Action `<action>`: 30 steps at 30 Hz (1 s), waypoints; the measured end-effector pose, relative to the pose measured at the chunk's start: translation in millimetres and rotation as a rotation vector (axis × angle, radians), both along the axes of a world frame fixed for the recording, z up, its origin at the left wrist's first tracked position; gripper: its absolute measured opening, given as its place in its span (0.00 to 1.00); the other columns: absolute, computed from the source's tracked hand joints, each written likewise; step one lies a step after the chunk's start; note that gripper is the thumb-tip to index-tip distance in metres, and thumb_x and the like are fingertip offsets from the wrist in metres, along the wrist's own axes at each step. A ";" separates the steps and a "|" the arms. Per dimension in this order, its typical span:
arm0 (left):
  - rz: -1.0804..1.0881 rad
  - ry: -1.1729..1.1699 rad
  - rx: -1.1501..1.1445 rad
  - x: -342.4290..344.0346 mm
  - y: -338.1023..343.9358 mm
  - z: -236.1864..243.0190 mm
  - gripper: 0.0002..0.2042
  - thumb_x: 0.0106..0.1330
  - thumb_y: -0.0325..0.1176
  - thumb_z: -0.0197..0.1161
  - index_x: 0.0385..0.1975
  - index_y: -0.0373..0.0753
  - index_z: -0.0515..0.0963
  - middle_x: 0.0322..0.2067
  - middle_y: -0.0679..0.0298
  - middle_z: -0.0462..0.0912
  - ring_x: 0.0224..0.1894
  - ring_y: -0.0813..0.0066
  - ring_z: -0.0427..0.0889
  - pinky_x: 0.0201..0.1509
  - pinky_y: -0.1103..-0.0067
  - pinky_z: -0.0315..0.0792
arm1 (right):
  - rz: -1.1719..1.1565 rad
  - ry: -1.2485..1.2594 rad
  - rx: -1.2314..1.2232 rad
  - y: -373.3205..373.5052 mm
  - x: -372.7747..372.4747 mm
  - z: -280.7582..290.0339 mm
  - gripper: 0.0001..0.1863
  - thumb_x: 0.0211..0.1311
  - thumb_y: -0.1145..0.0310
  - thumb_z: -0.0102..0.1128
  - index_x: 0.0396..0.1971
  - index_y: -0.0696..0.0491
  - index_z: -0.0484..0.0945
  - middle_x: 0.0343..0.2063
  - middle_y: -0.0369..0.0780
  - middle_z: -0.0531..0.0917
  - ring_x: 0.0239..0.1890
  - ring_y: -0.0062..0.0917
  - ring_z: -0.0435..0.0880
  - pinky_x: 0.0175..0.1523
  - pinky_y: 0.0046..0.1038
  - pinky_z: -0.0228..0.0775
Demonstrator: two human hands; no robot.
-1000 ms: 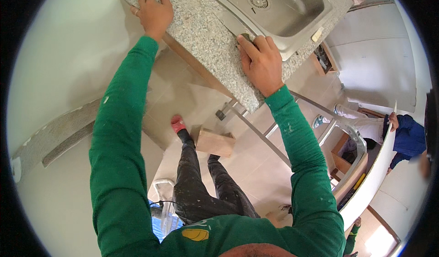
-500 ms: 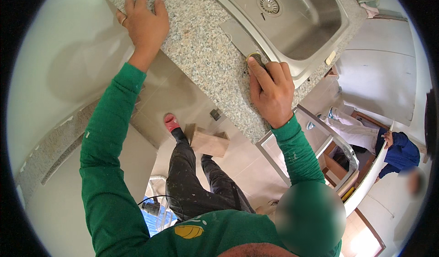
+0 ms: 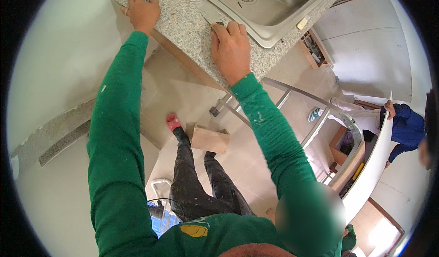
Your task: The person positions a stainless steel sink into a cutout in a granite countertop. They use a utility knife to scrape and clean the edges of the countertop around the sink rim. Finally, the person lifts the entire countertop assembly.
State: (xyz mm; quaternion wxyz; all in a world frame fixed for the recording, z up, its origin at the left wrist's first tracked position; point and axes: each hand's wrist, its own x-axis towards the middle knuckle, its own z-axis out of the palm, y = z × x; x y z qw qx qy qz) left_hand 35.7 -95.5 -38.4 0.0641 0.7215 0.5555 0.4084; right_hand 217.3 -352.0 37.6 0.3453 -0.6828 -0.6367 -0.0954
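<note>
My right hand (image 3: 231, 51) is closed round the handle of a putty knife (image 3: 209, 14), of which the thin grey blade shows flat on the countertop along the sink's near rim. Most of the handle is hidden under my fingers. Toward the far left end of the speckled granite countertop (image 3: 183, 32), my left hand (image 3: 142, 13) rests with its fingers spread and holds nothing. Set into the counter is a stainless steel sink (image 3: 283, 21), with a round drain and a small dark piece beside it.
A pale block (image 3: 302, 23) sits by the sink's corner. Below stand a metal ladder (image 3: 315, 129), a wooden box (image 3: 209, 138) and a wooden drawer (image 3: 314, 48). At right, another person in a blue top (image 3: 404, 124) holds a white panel (image 3: 372, 174). A wall borders the counter's left.
The view has shifted, so the counter and sink appear higher and smaller. My right hand keeps its grip near the sink rim; my left hand stays spread on the counter.
</note>
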 end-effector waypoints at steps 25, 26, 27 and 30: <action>0.043 0.046 0.070 -6.8 5.8 -7.3 0.25 0.72 0.52 0.61 0.62 0.43 0.82 0.69 0.38 0.71 0.76 0.43 0.64 0.80 0.44 0.41 | 0.340 -0.237 -0.090 -4.3 71.2 14.5 0.18 0.58 0.72 0.68 0.50 0.50 0.86 0.33 0.39 0.76 0.39 0.37 0.77 0.46 0.39 0.72; 0.051 0.043 0.069 -6.1 4.1 -5.9 0.25 0.72 0.52 0.61 0.62 0.43 0.82 0.70 0.38 0.70 0.76 0.43 0.64 0.80 0.44 0.40 | 0.339 -0.220 -0.092 -2.5 70.3 14.4 0.18 0.57 0.73 0.69 0.50 0.50 0.86 0.32 0.40 0.76 0.38 0.37 0.76 0.45 0.39 0.72; 0.059 0.040 0.069 -5.4 2.7 -4.5 0.25 0.73 0.51 0.61 0.62 0.43 0.82 0.70 0.38 0.70 0.76 0.43 0.64 0.80 0.45 0.40 | 0.337 -0.202 -0.096 -0.3 70.3 14.1 0.18 0.57 0.73 0.69 0.49 0.50 0.86 0.32 0.40 0.76 0.37 0.37 0.76 0.44 0.39 0.72; 0.006 -0.028 0.021 -1.2 -7.0 0.8 0.25 0.74 0.50 0.60 0.64 0.41 0.80 0.73 0.39 0.65 0.78 0.41 0.58 0.81 0.45 0.35 | 0.317 -0.167 -0.108 -0.7 69.6 14.6 0.18 0.55 0.75 0.70 0.48 0.50 0.87 0.31 0.40 0.75 0.35 0.36 0.75 0.41 0.38 0.71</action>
